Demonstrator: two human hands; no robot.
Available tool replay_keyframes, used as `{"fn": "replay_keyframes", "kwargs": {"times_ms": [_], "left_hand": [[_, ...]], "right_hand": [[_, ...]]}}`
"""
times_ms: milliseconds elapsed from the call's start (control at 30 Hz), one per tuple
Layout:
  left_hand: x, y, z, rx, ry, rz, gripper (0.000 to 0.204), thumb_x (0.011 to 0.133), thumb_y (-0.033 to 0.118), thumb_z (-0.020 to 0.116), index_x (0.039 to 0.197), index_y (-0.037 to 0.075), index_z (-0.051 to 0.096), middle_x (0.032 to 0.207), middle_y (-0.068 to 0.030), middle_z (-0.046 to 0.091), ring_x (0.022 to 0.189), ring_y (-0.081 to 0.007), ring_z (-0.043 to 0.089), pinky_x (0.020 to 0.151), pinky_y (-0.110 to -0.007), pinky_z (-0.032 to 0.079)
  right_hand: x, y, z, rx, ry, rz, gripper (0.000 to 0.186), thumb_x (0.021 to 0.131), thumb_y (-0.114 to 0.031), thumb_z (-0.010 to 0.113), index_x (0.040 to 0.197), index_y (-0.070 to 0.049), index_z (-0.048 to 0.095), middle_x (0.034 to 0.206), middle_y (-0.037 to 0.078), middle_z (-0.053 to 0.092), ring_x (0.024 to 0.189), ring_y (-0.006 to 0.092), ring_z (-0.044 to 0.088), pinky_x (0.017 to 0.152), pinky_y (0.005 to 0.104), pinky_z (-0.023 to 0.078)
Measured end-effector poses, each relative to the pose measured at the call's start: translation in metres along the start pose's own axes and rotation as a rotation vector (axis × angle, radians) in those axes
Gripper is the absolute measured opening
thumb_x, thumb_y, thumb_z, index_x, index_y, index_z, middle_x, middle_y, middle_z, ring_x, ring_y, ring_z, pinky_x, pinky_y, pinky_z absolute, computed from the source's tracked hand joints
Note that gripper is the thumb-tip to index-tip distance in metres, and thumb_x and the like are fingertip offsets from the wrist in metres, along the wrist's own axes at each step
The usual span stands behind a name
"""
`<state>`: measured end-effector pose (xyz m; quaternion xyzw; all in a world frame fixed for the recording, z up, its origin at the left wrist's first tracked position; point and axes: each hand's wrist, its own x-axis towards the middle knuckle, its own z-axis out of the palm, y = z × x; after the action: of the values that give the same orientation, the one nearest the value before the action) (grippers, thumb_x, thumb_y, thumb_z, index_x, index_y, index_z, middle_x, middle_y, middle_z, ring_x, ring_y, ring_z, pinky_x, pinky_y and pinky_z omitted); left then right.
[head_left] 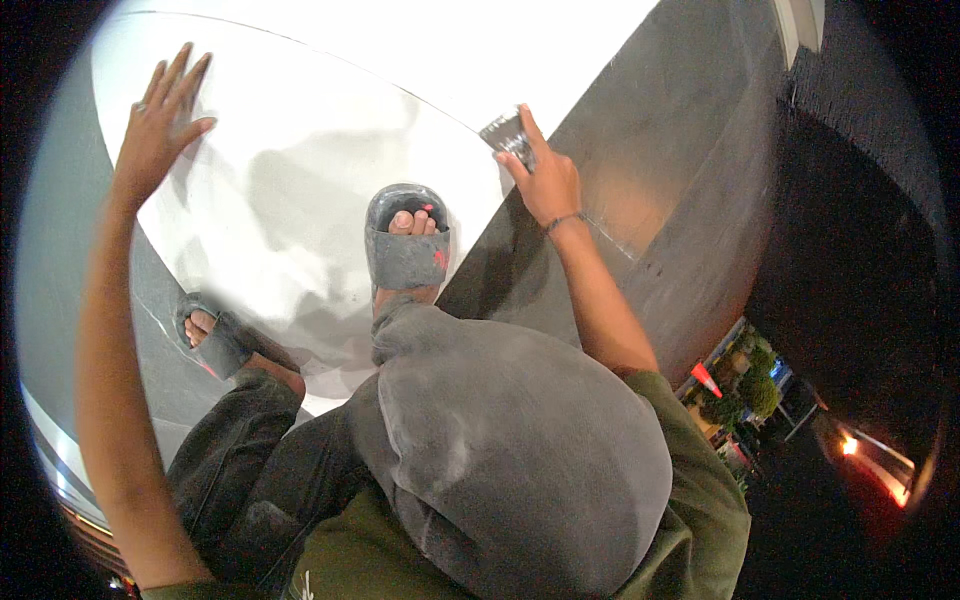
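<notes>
My left hand (168, 125) lies with fingers spread on or just over a white painted surface (290, 90) at the upper left, a ring on one finger. My right hand (545, 175) grips a small, flat, shiny metal tool (505, 133), like a scraper blade, at a thin dark seam line across the white surface, near its border with a grey band (640, 130). My right foot in a dark slide sandal (408, 262) stands on the white. My left sandal (225, 350) is at the lower left, on the grey edge.
My bent knee in dusty grey trousers (510, 440) fills the lower middle. Beyond the grey band at the right are a dark area, an orange cone (705, 378), bushes (758, 393) and a lit red-and-white object (885, 470). A pale curved strip (800, 30) runs at the top right.
</notes>
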<state>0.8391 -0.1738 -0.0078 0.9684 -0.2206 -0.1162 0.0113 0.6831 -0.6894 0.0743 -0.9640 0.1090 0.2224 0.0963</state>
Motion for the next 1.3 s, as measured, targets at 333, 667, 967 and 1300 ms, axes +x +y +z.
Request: {"fn": "replay_keyframes", "kwargs": {"times_ms": [333,667,967,1300], "left_hand": [[-0.124,-0.131,-0.07,-0.026,-0.419,-0.205,0.067,0.097,0.032,0.065,0.158,0.027,0.039,0.168,-0.0051,0.031,0.155,-0.0317,0.025,0.127,-0.051,0.024],[-0.237,-0.117,-0.162,0.019,-0.673,-0.456,0.065,0.099,0.03,0.062,0.158,0.023,0.038,0.164,-0.0081,0.037,0.151,-0.0309,0.034,0.125,-0.054,0.027],[-0.263,-0.121,-0.142,-0.122,-0.605,-0.393,0.066,0.093,0.014,0.067,0.155,0.02,0.044,0.159,-0.0077,0.047,0.147,-0.0323,0.042,0.123,-0.049,0.032],[-0.099,-0.083,-0.11,-0.173,-0.422,-0.2,0.066,0.094,0.024,0.069,0.155,0.024,0.043,0.162,-0.0108,0.039,0.148,-0.0323,0.039,0.123,-0.05,0.034]], "right_hand": [[0.025,-0.028,-0.047,-0.223,-0.125,-0.01,0.079,0.094,-0.046,0.07,0.161,-0.036,0.028,0.089,0.02,0.074,0.085,0.0392,0.073,0.075,0.0505,0.057],[0.03,-0.029,-0.031,-0.16,-0.014,-0.123,0.08,0.092,-0.046,0.071,0.16,-0.036,0.031,0.087,0.017,0.073,0.08,0.0389,0.072,0.071,0.0493,0.056],[0.016,0.02,-0.019,-0.069,0.062,-0.183,0.079,0.092,-0.044,0.072,0.16,-0.03,0.034,0.089,0.017,0.074,0.072,0.0367,0.072,0.064,0.0475,0.055],[0.092,-0.164,-0.021,-0.043,0.166,-0.34,0.079,0.092,-0.035,0.074,0.16,-0.032,0.034,0.082,0.011,0.072,0.068,0.0296,0.07,0.063,0.0414,0.056]]}}
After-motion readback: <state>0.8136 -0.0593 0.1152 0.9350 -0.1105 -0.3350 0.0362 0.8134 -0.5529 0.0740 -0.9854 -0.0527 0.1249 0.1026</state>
